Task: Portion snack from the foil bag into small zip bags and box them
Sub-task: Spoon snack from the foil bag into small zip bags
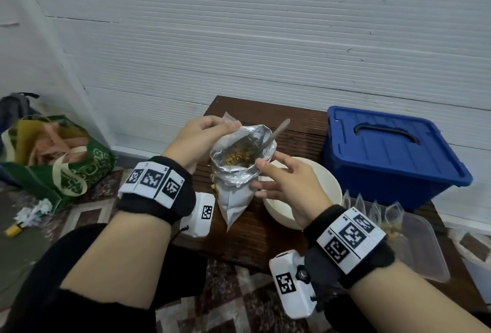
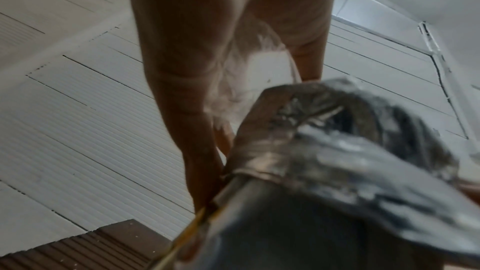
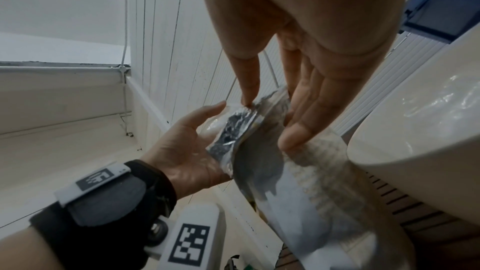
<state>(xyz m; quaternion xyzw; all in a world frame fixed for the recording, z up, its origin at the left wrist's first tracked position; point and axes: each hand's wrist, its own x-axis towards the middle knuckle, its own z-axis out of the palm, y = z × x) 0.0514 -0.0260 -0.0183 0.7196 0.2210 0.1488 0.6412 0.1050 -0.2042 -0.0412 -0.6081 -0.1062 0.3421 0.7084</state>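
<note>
The silver foil bag (image 1: pixel 233 199) stands open on the dark wooden table (image 1: pixel 255 242), with brown snack (image 1: pixel 236 158) inside and a spoon handle (image 1: pixel 280 129) leaning out of its far side. My left hand (image 1: pixel 228 126) holds a small clear zip bag (image 1: pixel 231 117) at the foil bag's far-left rim. In the left wrist view that zip bag (image 2: pixel 259 65) lies between my fingers (image 2: pixel 182 89) and thumb, above the foil bag (image 2: pixel 337 161). My right hand (image 1: pixel 259 175) pinches the near rim, thumb on top and fingers on the outer wall of the foil bag (image 3: pixel 298 202).
A white bowl (image 1: pixel 313 173) sits just right of the foil bag, under my right hand. Behind it stands a blue lidded box (image 1: pixel 393 151). A clear plastic container (image 1: pixel 425 247) holding several zip bags (image 1: pixel 372 205) sits at the right. A green bag (image 1: pixel 66 167) lies on the floor, left.
</note>
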